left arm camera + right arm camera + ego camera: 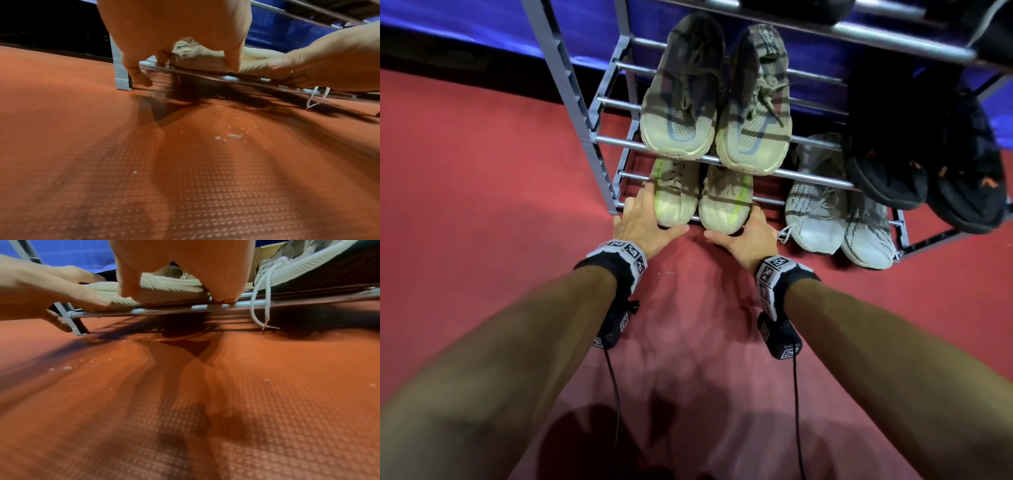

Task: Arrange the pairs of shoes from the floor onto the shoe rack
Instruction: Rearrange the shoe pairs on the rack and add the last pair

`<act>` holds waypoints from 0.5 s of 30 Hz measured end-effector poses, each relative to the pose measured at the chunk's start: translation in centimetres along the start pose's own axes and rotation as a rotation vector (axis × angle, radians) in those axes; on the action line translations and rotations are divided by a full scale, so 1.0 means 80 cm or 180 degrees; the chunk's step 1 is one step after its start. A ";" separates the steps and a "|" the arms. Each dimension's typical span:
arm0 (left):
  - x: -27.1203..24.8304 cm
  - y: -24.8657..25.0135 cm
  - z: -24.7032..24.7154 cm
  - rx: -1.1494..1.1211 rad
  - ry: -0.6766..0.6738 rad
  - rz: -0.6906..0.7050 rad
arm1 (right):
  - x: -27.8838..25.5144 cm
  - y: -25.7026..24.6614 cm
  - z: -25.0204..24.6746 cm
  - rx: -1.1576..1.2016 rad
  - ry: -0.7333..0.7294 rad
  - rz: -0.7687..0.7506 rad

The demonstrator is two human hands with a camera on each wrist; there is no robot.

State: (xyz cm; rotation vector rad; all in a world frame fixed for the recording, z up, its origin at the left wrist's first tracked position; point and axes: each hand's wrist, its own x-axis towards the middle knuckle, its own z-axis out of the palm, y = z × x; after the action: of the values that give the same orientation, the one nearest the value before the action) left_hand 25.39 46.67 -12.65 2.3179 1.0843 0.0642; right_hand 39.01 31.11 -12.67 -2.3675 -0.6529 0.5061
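Both hands frame a pair of beige knit sneakers with lime-green stripes [700,200] on the bottom tier of the grey metal-bar shoe rack [592,137]. Left hand [642,219] lies spread, fingers along the left shoe's outer side, thumb at its toe. Right hand [748,231] cups the right shoe likewise, fingers relaxed. Toes overhang the front bar. Light grey sneakers [835,222] sit just beside; red textured floor [482,192] lies open on the left.

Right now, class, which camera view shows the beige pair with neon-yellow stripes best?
The head view: both beige shoes lie whole on the bottom shelf. The left wrist view shows only toes behind fingers; the right wrist view, one side and soles.
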 end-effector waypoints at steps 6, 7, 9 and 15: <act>0.004 -0.006 0.009 0.0801 -0.0134 0.0359 | -0.001 0.010 0.010 -0.0529 0.0138 -0.0314; 0.004 -0.006 0.010 0.0929 -0.0183 0.0368 | -0.001 0.011 0.010 -0.0656 0.0111 -0.0357; 0.004 -0.004 0.010 0.1077 -0.0217 0.0389 | -0.001 0.012 0.010 -0.0858 0.0047 -0.0407; 0.005 0.006 0.004 0.1280 -0.0461 0.0253 | -0.006 0.009 0.019 -0.1240 0.0117 -0.0550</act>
State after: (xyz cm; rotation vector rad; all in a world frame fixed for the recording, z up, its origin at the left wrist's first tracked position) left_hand 26.10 46.55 -12.77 2.6708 1.0028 -0.3141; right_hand 38.10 31.09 -14.17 -2.6375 -1.0048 0.2769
